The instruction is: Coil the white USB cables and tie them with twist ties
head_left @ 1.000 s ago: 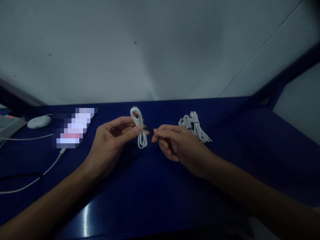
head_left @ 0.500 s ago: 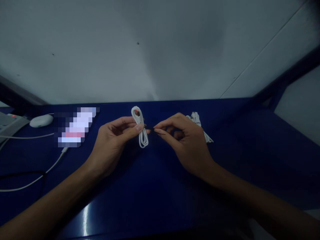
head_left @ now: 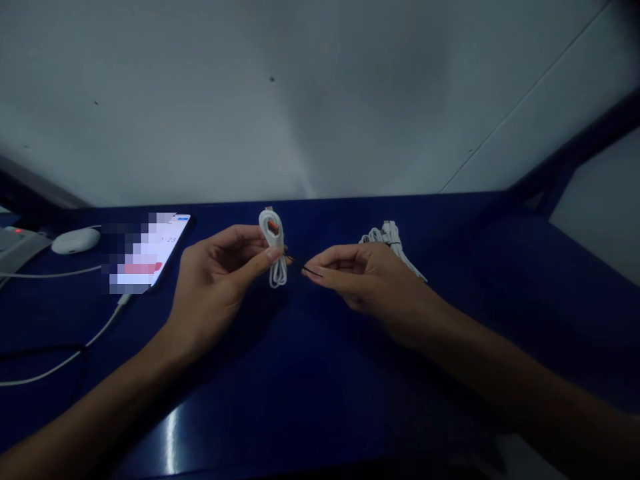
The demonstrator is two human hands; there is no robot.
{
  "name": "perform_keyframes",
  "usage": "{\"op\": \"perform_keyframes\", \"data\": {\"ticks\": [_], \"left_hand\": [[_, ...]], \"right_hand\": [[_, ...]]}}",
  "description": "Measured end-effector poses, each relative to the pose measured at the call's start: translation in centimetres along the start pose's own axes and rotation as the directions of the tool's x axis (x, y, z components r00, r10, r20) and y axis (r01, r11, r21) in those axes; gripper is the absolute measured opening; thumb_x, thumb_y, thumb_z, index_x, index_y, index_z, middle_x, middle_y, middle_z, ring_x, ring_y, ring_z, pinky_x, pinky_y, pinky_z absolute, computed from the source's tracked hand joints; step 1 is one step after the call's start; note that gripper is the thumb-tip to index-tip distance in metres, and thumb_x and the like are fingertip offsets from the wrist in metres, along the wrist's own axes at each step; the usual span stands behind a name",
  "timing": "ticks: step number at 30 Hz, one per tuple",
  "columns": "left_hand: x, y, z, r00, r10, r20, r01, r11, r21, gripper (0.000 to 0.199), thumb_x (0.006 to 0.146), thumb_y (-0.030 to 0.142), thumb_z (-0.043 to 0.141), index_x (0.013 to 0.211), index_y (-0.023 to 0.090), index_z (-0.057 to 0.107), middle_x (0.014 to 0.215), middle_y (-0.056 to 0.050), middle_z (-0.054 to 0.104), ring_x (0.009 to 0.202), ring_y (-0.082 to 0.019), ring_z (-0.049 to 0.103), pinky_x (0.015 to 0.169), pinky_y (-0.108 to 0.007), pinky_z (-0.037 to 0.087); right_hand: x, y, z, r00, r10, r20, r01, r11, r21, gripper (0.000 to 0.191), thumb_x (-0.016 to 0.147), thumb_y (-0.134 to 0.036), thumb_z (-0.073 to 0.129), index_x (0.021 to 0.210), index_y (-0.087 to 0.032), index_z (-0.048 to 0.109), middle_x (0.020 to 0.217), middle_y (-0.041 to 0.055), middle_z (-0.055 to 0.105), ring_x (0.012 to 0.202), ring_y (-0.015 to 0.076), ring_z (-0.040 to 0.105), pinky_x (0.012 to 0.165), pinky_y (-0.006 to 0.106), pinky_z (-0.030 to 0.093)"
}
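Between the thumb and fingers of my left hand (head_left: 215, 287) is a coiled white charging cable (head_left: 273, 230), held upright above the table. An orange part of a plug shows inside its upper loop. A thin black twist tie (head_left: 313, 271) runs from the coil's middle toward the right. My right hand (head_left: 365, 277) pinches the tie's end between thumb and fingertip. Behind the right hand lie more bundled white cables (head_left: 393, 237), partly hidden by it.
The blue table (head_left: 300, 400) meets a pale wall (head_left: 350, 120) at the back. At the left are a lit phone (head_left: 167, 247) with a white cord (head_left: 107, 327) plugged in, a white earbud case (head_left: 75, 241) and a power strip (head_left: 23, 250).
The coiled cable and my left hand have shifted slightly left in view. My right hand has turned lower and flatter, still pinching the tie, and more of the bundled cables show behind it.
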State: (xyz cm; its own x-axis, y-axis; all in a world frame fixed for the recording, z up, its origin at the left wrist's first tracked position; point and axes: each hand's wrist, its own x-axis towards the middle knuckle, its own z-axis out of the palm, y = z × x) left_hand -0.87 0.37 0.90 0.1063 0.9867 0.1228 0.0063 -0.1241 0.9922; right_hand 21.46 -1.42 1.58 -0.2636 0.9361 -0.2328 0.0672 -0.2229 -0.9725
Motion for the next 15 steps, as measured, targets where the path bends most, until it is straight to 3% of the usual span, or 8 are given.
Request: {"op": "perform_keyframes", "data": {"ticks": [8,15], "left_hand": [[0.18,0.11,0.05,1.0,0.024,-0.01,-0.024,0.999,0.029,0.021,0.083,0.027,0.098,0.1,0.024,0.087,0.091,-0.002,0.087,0.082,-0.019,0.082,0.082,-0.027,0.067],[0.24,0.11,0.15,1.0,0.009,-0.026,-0.008,1.0,0.02,0.022,0.082,0.027,0.099,0.099,0.023,0.087,0.091,-0.003,0.087,0.083,-0.02,0.083,0.081,-0.026,0.067]], "right_hand": [[-0.07,0.26,0.02,0.998,0.048,0.046,-0.051,0.996,0.075,0.019,0.088,-0.037,0.093,0.096,-0.02,0.087,0.055,-0.0091,0.045,0.05,0.0062,0.026,0.046,0.024,0.023],[0.13,0.6,0.05,0.998,0.04,0.05,-0.044,0.995,0.09,0.024,0.089,-0.043,0.092,0.096,-0.02,0.087,0.06,-0.007,0.053,0.049,0.0058,0.03,0.045,0.024,0.024]]}}
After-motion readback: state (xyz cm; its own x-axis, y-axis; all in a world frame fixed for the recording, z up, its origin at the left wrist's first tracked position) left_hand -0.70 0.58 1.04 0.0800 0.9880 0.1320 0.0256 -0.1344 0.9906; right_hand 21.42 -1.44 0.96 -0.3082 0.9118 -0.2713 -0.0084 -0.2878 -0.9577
